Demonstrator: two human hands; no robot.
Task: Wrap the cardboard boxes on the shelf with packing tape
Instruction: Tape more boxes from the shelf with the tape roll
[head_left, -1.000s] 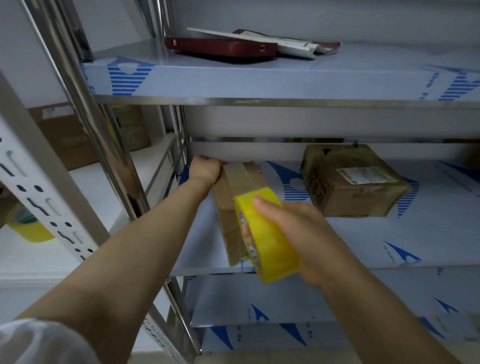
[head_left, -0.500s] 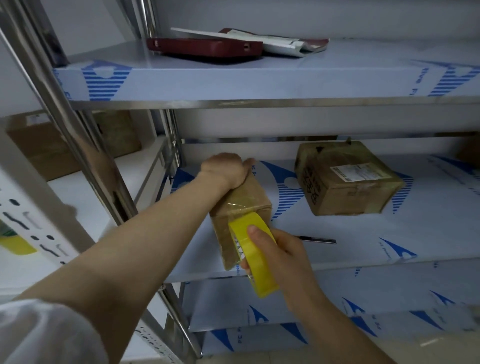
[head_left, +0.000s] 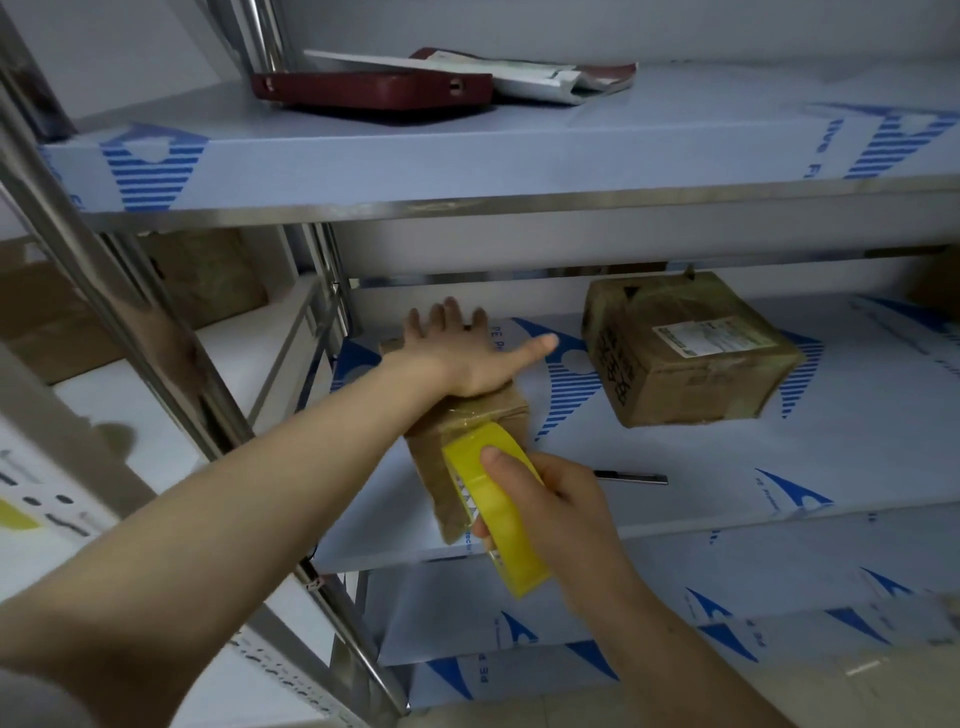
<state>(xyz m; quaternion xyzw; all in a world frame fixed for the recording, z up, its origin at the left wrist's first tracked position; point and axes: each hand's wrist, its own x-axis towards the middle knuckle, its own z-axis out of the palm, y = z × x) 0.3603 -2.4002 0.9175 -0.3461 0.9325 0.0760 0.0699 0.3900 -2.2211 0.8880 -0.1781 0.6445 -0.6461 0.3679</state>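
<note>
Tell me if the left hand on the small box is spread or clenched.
Spread: left hand lies flat on the small box, fingers straight, splayed.

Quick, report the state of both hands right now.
Left hand: open, fingers spread, palm pressing down on the small cardboard box.
Right hand: closed, gripping the yellow tape roll.

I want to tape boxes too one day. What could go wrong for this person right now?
The small box stands near the front edge of the shelf, and the left hand only presses flat on top. A hard pull on the tape roll might drag it off. Also, a thin metal tool lies just beside the right hand; the wrist could knock it. It may be a cutter, but that is unclear.
</note>
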